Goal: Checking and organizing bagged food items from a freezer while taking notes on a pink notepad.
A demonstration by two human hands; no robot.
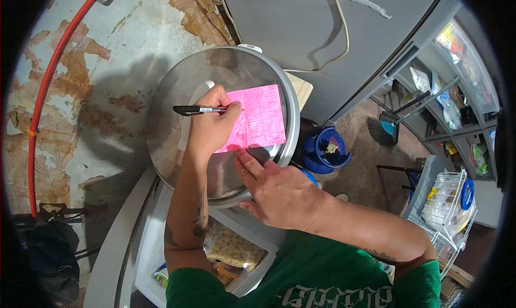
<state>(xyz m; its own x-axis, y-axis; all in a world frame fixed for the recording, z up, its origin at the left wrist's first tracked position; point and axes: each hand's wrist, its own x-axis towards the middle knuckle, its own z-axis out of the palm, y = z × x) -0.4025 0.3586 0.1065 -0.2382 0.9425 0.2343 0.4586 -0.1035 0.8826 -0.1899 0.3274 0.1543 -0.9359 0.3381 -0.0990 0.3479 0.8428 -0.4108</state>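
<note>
A folded pink paper sheet (264,118) with handwriting lies on a large round see-through lid (173,82) with a metal rim. My left hand (211,124) grips a black-capped pen (187,110) between thumb and fingers over the sheet's left half. The pen's tip is hard to make out beside the thumb. From the right, my right hand (278,191) rests palm down near the lid's front rim, holding nothing. Its extended fingertips reach the sheet's lower edge, and its thumb is apart from them.
A grey refrigerator (278,21) stands behind the lid, with shelves (455,134) to its right. On the floor are a blue gas cylinder (326,150) and a broom (383,128). An open drawer (141,263) below holds bagged food (236,247). A white wire rack (447,203) stands right.
</note>
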